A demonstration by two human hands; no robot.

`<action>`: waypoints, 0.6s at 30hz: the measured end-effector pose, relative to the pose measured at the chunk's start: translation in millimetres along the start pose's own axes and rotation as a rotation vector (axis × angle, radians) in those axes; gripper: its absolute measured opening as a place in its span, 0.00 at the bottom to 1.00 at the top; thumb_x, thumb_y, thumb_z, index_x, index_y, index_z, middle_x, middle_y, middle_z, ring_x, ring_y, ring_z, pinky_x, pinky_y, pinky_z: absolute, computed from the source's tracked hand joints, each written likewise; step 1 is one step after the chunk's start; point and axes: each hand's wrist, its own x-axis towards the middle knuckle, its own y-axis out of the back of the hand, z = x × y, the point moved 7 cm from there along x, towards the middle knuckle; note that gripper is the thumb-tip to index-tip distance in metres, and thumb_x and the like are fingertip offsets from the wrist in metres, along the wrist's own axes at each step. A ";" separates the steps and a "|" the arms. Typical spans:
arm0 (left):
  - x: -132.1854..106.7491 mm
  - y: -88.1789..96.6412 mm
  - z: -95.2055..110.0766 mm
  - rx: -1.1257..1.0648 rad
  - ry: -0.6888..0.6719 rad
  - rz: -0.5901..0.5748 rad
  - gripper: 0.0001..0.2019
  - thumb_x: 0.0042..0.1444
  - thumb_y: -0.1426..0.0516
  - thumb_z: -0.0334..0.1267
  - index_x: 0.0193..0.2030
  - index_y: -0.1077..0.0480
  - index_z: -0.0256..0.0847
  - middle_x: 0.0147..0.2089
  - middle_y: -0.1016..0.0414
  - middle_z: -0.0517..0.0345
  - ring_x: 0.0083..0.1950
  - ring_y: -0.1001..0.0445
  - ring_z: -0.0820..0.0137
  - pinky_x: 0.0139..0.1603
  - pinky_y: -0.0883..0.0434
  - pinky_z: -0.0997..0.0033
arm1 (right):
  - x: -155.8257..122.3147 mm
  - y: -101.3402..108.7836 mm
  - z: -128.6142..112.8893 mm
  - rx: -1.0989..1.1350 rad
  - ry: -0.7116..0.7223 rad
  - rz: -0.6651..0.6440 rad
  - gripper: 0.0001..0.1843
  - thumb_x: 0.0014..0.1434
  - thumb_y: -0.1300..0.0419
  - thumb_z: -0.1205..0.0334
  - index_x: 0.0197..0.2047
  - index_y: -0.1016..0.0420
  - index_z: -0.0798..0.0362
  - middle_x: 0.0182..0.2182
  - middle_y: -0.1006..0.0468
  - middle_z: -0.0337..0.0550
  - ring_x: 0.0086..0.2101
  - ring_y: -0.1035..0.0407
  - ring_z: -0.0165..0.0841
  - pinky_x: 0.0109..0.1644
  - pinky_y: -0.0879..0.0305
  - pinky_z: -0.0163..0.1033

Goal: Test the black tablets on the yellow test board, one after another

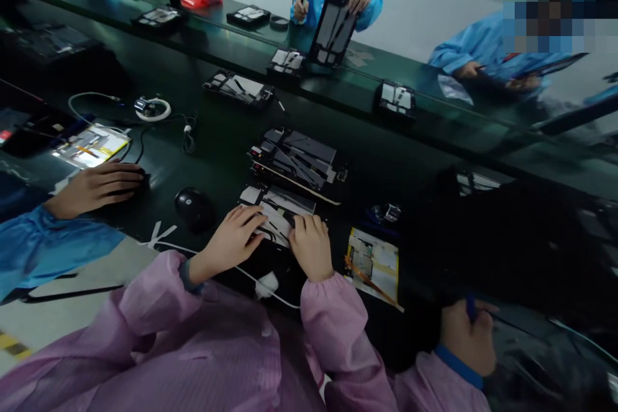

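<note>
An opened tablet-like device point(290, 201) lies before me, its dark inner parts, pale battery panels and black cables exposed. My left hand point(236, 235) rests over its left side, fingers stretched out and thumb apart, the tips touching the inside. At the near right part, my right hand point(313, 244) has its fingers curled down; whatever lies under the fingertips is hidden. Just behind is a stack of similar opened devices point(299, 158). A printed card with an orange flex cable point(371, 267) lies to the right of my right hand.
A black mouse point(194, 209) sits left of my hands. At left a co-worker's hand point(99, 188) covers another mouse; at right a hand point(468, 335) holds a blue tool. More opened devices point(239, 89) line the bench and glass-backed shelf. A white cable point(261, 283) runs along the front.
</note>
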 end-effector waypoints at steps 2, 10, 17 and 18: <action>-4.6 5.8 -20.4 -0.009 0.131 0.063 0.21 0.61 0.48 0.41 0.60 0.39 0.37 0.65 0.42 0.42 0.65 0.42 0.55 0.64 0.40 0.51 | -1.3 2.0 5.6 0.008 -0.053 0.048 0.11 0.57 0.45 0.67 0.44 0.30 0.56 0.36 0.29 0.48 0.40 0.39 0.41 0.45 0.41 0.45; -16.7 9.2 -46.5 -0.325 0.280 -0.078 0.21 0.62 0.49 0.47 0.58 0.36 0.39 0.63 0.38 0.44 0.66 0.41 0.58 0.64 0.38 0.55 | 13.3 -8.9 3.0 0.074 -0.018 0.048 0.20 0.57 0.42 0.68 0.54 0.32 0.52 0.47 0.30 0.49 0.45 0.39 0.40 0.46 0.43 0.44; -13.9 21.8 -66.0 -0.594 0.280 0.046 0.16 0.60 0.53 0.35 0.52 0.32 0.39 0.60 0.34 0.49 0.54 0.29 0.65 0.57 0.30 0.60 | -3.3 -3.3 37.5 0.465 -0.339 0.048 0.10 0.58 0.39 0.63 0.44 0.27 0.53 0.42 0.27 0.46 0.46 0.35 0.38 0.53 0.39 0.48; -13.9 24.1 -67.0 -0.601 0.273 0.057 0.16 0.59 0.53 0.34 0.51 0.32 0.39 0.59 0.34 0.49 0.54 0.28 0.65 0.55 0.29 0.60 | -12.8 -1.9 48.6 0.521 -0.426 0.068 0.12 0.59 0.40 0.61 0.47 0.28 0.53 0.45 0.27 0.46 0.46 0.34 0.37 0.53 0.37 0.48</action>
